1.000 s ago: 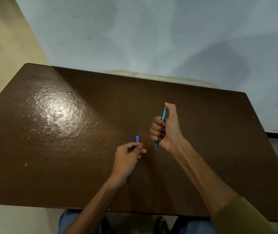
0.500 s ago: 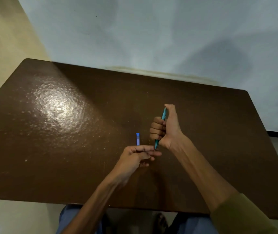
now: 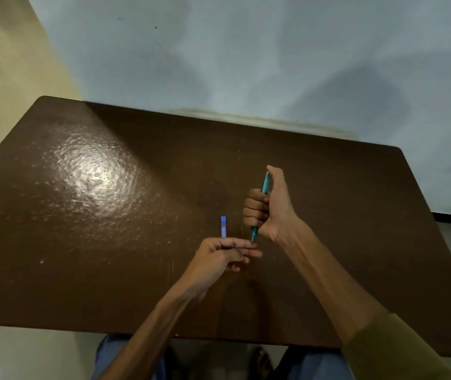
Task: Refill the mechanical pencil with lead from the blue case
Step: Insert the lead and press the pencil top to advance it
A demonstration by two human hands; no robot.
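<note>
— The left hand (image 3: 220, 255)?
— Fingers extended and pressed together at the mechanical pencil (image 3: 259, 207) tip; any lead between them is too thin to see.
— The right hand (image 3: 269, 206)?
— Fisted round the pencil, tip down, thumb on top; blue case (image 3: 223, 227) lies just left of it; bare table (image 3: 109, 256) beyond.

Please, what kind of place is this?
Probably a plain room at home or in a school: a bare brown wooden table pushed against a pale painted wall, with only a blue case lying on it.
</note>
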